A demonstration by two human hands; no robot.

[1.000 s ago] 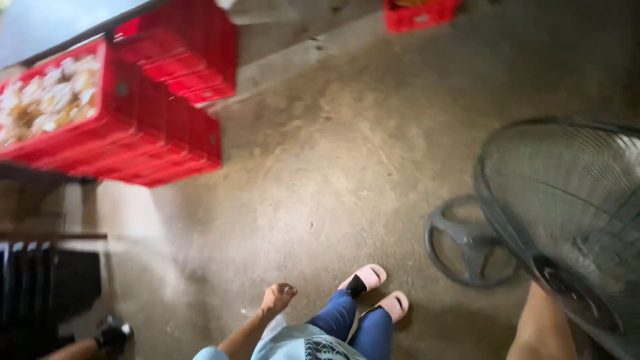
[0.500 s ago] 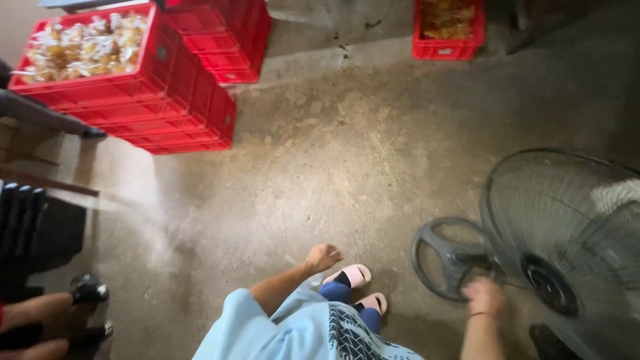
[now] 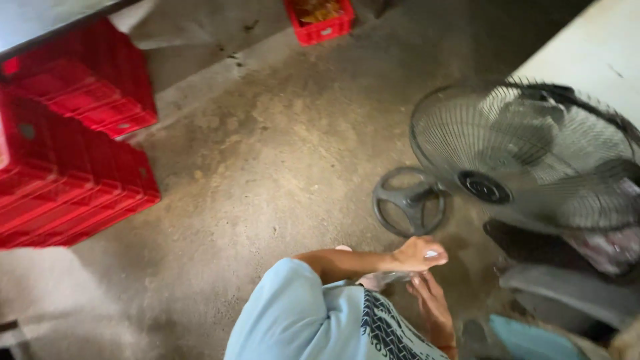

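Beside fan (image 3: pixel 533 157), hands (image 3: pixel 420 257), red crates (image 3: pixel 73 160)

Head camera looking steeply down

It is viewing both hands close below, left hand (image 3: pixel 419 254) over right hand (image 3: pixel 430 303).

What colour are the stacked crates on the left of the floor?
Red. The stacked crates show plainly in the head view, the only one there is.

Both hands (image 3: pixel 421 267) meet beside a floor fan (image 3: pixel 527 160).
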